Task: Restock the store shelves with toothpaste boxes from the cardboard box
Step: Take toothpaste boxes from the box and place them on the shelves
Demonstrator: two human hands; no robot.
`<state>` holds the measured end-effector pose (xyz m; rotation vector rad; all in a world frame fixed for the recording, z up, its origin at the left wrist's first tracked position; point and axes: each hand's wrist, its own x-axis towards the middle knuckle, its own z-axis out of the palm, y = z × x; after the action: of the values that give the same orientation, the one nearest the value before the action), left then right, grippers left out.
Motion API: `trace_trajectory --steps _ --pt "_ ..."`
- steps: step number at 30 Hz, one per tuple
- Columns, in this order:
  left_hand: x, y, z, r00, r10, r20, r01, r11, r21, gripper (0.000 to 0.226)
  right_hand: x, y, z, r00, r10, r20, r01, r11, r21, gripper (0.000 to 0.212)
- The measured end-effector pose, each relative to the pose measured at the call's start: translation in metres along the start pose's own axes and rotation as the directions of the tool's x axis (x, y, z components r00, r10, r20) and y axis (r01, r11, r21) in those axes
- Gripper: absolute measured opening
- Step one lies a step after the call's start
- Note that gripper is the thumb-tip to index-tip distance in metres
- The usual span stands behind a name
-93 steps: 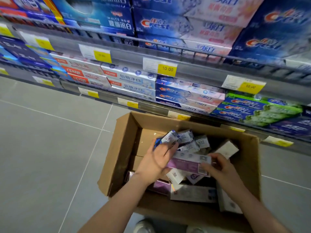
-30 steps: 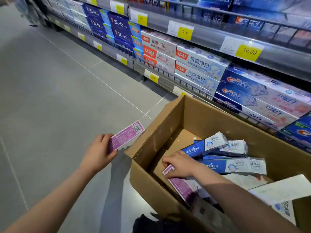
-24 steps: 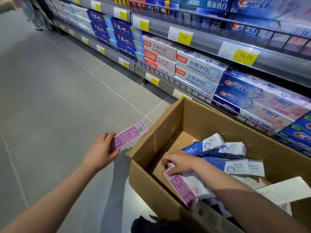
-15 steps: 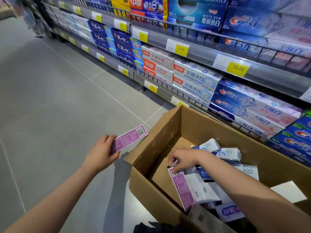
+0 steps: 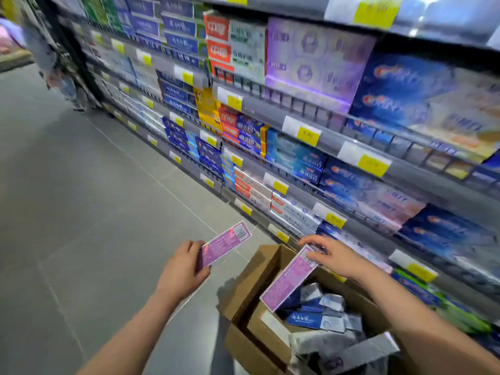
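I see the left hand (image 5: 184, 272) held out over the grey floor (image 5: 81, 198), to the left of the cardboard box (image 5: 249, 280). Its fingers curl round one end of a purple toothpaste box (image 5: 224, 243), and the other end, with the barcode, points up and away from the hand. The right hand (image 5: 334, 257) is above the far side of the cardboard box. Its fingers and thumb pinch the top end of a second purple toothpaste box (image 5: 289, 281), which hangs slanted down, with its low end over the things inside. Below that hand, inside the cardboard box, I see a pile of blue and white toothpaste boxes (image 5: 316, 319) lying all mixed up. Past both hands stand the store shelves (image 5: 338, 142), row over row, full of blue, red, white and purple packs. Yellow price tags (image 5: 373, 165) sit along the shelf edges. The far packs look blurry, so I cannot read them.
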<state>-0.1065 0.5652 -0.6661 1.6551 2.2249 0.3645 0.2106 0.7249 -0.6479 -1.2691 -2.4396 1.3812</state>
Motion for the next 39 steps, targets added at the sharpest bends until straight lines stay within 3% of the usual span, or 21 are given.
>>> trace_trajectory --steps 7,14,17,21,24,27,33,36,39 --pt "-0.022 0.074 -0.178 0.992 0.019 -0.126 -0.014 0.999 0.039 0.067 -0.054 -0.157 -0.122 0.971 -0.023 -0.238 0.044 0.995 0.084 0.023" --pt "-0.056 0.119 -0.351 0.961 -0.016 -0.278 0.026 0.999 0.032 0.07 -0.098 -0.314 -0.213 0.954 -0.045 -0.297 0.13 0.954 0.272 0.026" --pt "-0.062 0.119 -0.407 0.945 -0.069 -0.318 0.077 0.997 0.014 0.059 -0.11 -0.376 -0.238 0.946 -0.057 -0.319 0.153 0.946 0.285 0.009" --pt "-0.058 0.098 -0.471 0.914 -0.073 -0.4 0.07 0.997 -0.023 0.054 -0.112 -0.449 -0.255 0.924 -0.133 -0.358 0.219 0.953 0.211 0.036" --pt "-0.047 0.069 -0.519 0.901 -0.052 -0.43 0.043 0.999 -0.03 0.049 -0.091 -0.495 -0.257 0.896 -0.155 -0.416 0.236 0.96 0.15 0.041" --pt "-0.032 0.033 -0.567 0.897 -0.022 -0.442 0.024 1.0 -0.001 0.048 -0.062 -0.543 -0.254 0.877 -0.09 -0.472 0.249 0.925 0.286 0.034" --pt "-0.003 -0.031 -0.645 0.878 -0.013 -0.479 -0.004 0.999 -0.035 0.042 -0.009 -0.616 -0.243 0.873 0.243 -0.423 0.115 0.741 0.662 0.037" --pt "0.021 -0.051 -0.669 0.877 0.022 -0.481 -0.036 0.999 -0.021 0.043 0.017 -0.639 -0.241 0.856 0.282 -0.433 0.116 0.712 0.693 0.022" --pt "0.048 -0.059 -0.684 0.882 0.027 -0.47 -0.036 0.999 -0.011 0.041 0.039 -0.666 -0.244 0.832 0.287 -0.475 0.136 0.724 0.677 0.021"
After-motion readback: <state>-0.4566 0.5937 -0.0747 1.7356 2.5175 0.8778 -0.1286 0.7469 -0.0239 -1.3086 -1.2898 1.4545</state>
